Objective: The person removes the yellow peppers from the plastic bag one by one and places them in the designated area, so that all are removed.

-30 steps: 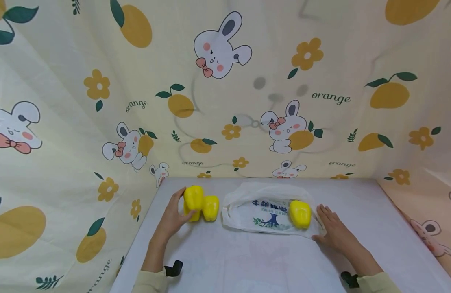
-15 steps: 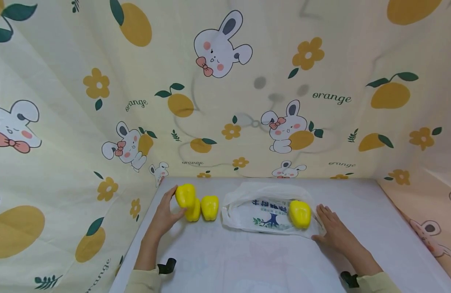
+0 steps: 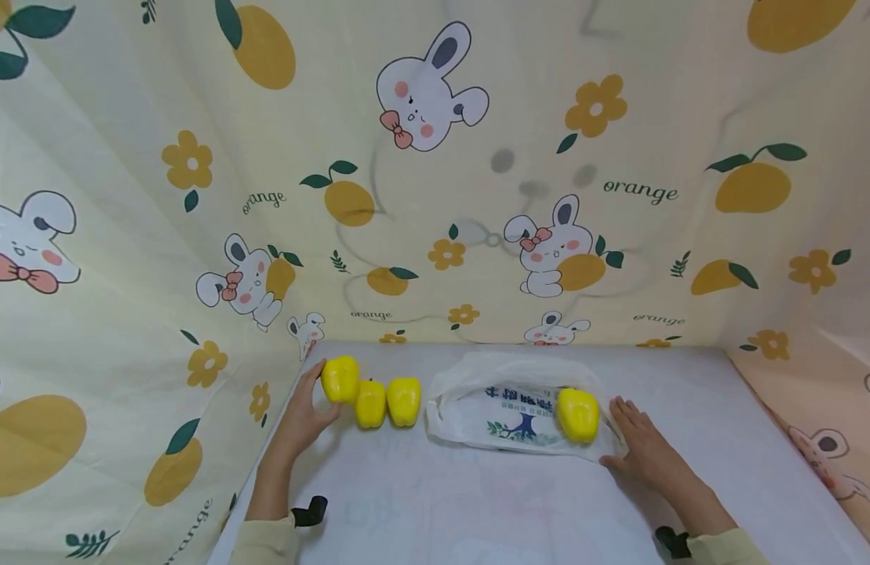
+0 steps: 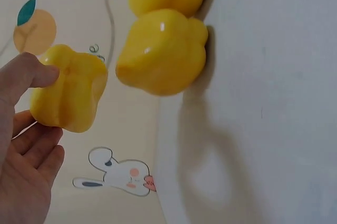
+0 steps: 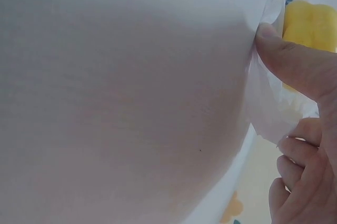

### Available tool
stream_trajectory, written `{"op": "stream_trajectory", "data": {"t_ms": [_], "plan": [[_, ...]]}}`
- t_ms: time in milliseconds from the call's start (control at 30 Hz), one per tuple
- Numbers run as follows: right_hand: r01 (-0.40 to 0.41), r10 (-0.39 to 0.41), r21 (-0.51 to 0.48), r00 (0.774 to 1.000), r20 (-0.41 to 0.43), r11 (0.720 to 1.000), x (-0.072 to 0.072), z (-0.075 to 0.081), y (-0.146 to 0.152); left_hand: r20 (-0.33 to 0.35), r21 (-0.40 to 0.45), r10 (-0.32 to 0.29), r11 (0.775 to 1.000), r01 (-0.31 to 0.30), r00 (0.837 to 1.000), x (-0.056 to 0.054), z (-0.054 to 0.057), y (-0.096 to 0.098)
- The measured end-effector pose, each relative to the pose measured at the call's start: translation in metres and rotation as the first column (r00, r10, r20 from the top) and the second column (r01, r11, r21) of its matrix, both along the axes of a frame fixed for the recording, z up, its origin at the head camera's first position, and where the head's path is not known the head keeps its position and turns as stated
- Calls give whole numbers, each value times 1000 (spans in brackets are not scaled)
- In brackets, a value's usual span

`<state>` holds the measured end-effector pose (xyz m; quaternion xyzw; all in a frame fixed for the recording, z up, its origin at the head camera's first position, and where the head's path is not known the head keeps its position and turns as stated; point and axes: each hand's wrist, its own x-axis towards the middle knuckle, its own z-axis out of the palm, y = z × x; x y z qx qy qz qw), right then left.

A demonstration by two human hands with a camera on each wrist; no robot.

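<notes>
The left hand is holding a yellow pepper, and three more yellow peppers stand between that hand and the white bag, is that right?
Not quite: two yellow peppers, not three, stand between the left hand, which holds a yellow pepper, and the white bag, as the head view shows.

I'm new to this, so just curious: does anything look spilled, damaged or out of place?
Nothing looks spilled or damaged. The white bag is crumpled, its edges uneven, but that seems ordinary. Two yellow peppers sit side by side on the table; the left hand holds another pepper.
</notes>
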<state>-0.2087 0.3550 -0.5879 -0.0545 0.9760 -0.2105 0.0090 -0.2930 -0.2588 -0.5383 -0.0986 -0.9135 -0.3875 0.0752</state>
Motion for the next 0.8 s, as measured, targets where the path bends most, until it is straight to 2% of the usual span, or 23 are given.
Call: {"op": "stream_trajectory", "data": {"t_ms": [267,467,700,800], "plan": [[7,-7,23,1000,13,1000,-1,0,0,92,-29,27,999,-25,995,1,-4,-12],[1,-1,24,1000,4,1000,-1,-1,1,143,-64,41,997,-32,989,-1,-13,-15],[2,-2,12,1000,5,1000,0,-2,1,141,-64,35,998,-26,989,-3,-23,-18],[-6,6,15,1000,-6,1000,0,-2,2,162,-62,38,998,-28,986,-4,-28,-20]]}}
